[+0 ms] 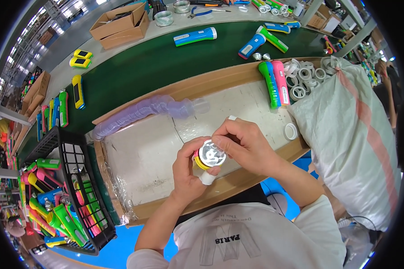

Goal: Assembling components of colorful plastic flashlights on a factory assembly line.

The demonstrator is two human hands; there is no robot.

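Observation:
Over the tray, my left hand (187,168) is wrapped round a flashlight (202,164) with yellow and pink parts, its head turned up. A white rim circles the shiny silver reflector (212,154). My right hand (243,145) has its thumb and forefinger pinched at the right edge of that head; what lies between these fingertips is too small to make out. White tape wraps a finger on each hand. Beyond my hands, a row of clear, purplish plastic discs (139,115) lies along the tray's far side. A white ring (291,131) lies right of my right hand.
The cardboard tray (166,197) has raised edges. Green and pink flashlights (281,83) and white rings (307,76) lie at its far right. A bulging white sack (345,134) stands right, a black crate (86,193) of flashlights left. The green belt (143,67) carries more flashlights.

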